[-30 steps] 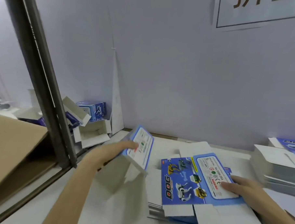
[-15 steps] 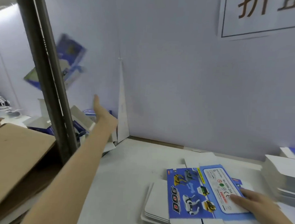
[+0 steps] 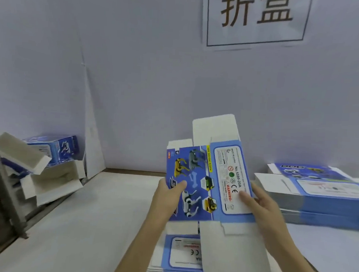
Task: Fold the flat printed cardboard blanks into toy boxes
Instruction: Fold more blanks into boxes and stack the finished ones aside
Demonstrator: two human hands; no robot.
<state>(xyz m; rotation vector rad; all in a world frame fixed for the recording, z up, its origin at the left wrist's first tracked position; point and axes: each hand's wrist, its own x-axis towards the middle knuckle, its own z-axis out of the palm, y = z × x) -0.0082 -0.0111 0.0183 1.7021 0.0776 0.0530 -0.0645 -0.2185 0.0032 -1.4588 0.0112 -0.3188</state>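
Still flat, blue dog-printed blank (image 3: 205, 182) with white flaps, both hands (image 3: 167, 199) (image 3: 261, 209) gripping its edges.

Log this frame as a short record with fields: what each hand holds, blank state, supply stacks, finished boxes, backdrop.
left hand: left hand grips the left edge of the flat blue printed cardboard blank, thumb on the printed face
right hand: right hand grips its right edge, thumb on the white label panel
blank state: lifted off the table, still flat, white flaps unfolded
supply stacks: stack of flat blanks under the hands; taller stack at right
finished boxes: pile of folded blue and white boxes at far left
backdrop: white paper sign with two characters
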